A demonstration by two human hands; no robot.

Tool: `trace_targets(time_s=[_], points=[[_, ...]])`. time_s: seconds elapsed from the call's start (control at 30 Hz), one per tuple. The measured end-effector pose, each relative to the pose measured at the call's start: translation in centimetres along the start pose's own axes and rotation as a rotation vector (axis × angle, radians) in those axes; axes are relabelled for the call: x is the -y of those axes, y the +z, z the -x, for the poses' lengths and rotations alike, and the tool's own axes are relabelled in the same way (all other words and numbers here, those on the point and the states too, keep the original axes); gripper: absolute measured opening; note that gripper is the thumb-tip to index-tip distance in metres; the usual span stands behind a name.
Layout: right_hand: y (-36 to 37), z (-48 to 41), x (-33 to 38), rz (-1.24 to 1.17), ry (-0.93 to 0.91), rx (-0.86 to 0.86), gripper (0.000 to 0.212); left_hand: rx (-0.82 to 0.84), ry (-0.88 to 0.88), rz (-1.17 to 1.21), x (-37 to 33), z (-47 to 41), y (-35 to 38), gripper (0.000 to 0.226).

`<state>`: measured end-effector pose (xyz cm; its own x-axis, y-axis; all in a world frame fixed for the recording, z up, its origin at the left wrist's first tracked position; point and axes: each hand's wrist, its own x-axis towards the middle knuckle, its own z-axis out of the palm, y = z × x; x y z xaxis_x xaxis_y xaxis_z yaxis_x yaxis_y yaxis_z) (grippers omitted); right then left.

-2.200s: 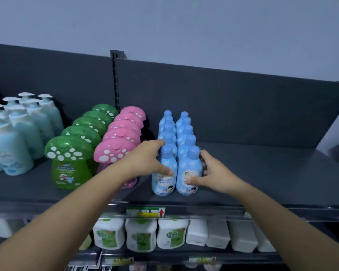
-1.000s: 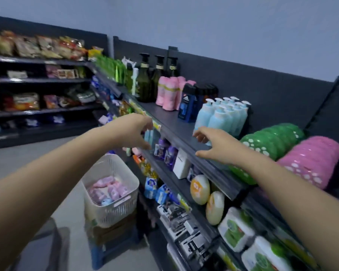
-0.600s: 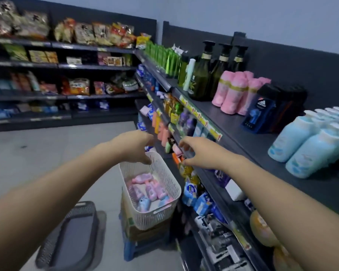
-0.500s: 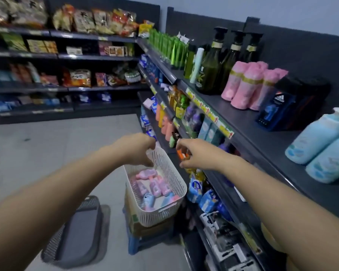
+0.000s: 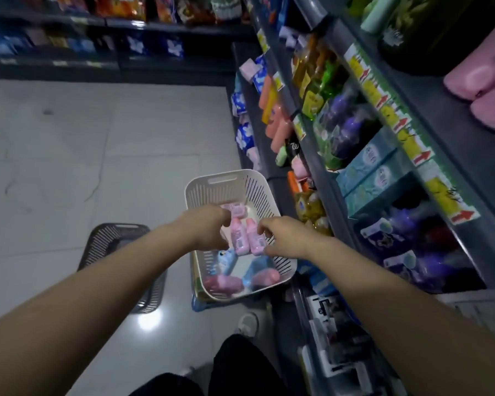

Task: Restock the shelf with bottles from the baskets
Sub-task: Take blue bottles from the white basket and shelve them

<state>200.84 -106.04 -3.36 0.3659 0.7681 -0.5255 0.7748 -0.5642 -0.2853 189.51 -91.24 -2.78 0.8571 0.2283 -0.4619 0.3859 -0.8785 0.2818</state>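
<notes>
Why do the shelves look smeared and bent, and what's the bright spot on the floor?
Head view: motion blur smears the shelf goods; the wide-angle lens bows the shelf edges; the floor spot is reflected glare; the pink bottles look sharper.

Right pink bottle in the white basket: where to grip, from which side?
I'd take the right pink bottle across its body, below the cap, from above and the right with the right hand. It points cap away from the person, left flank against the other pink bottle, so only its top and right side look free.
</notes>
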Motion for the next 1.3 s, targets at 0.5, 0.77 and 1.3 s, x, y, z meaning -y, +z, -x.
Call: trace_targets(time_s=[0.5, 0.77, 1.3], points=[[12.1, -14.2, -8.2, 0.032, 0.174, 0.36, 0.036, 0.327, -0.192, 0.191, 4.5, -13.5, 13.6, 0.036], [19.1, -18.2, -12.0, -0.115, 0.458, 0.374, 0.047, 0.455, -0.359, 0.282, 5.5, -17.5, 20.8, 0.046], [27.0, -23.1, -11.4, -0.415, 0.893, 0.094, 0.083, 0.457, -0.744, 0.658, 6.7, -21.5, 27.6, 0.046]])
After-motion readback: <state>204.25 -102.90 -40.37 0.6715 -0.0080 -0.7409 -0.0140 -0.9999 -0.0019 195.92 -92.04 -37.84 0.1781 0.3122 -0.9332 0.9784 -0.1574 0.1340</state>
